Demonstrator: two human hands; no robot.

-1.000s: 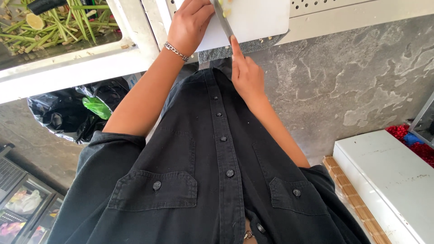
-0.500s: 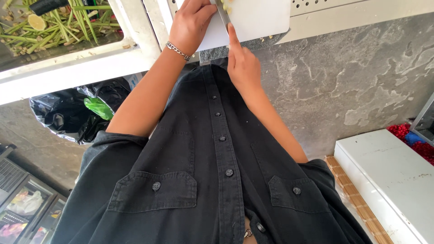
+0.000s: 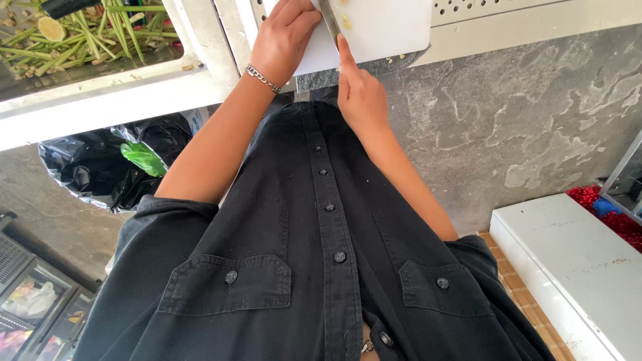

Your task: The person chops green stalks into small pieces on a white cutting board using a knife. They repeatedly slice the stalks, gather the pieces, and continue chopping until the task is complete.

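I take the 1 white rectangular plastic cutting board [image 3: 384,30] as my landmark; it lies at the top of the view with its near corner over the counter edge. My left hand [image 3: 284,40] rests on the board's left part, fingers curled downward onto it; a silver chain bracelet [image 3: 262,78] circles that wrist. Whether those fingers pin anything I cannot tell, since the frame cuts them off. My right hand [image 3: 361,93] sits at the board's near edge, clenched around the handle of 1 steel-bladed knife [image 3: 329,20], forefinger stretched along the blade's back. A few pale yellow scraps [image 3: 346,23] lie on the board just right of the blade. Left of the board I count 1 tray of green stalks [image 3: 80,33] and, below it, 1 black plastic rubbish bag [image 3: 107,170]. Below the board hangs my black buttoned shirt [image 3: 321,267] with 2 chest pockets.
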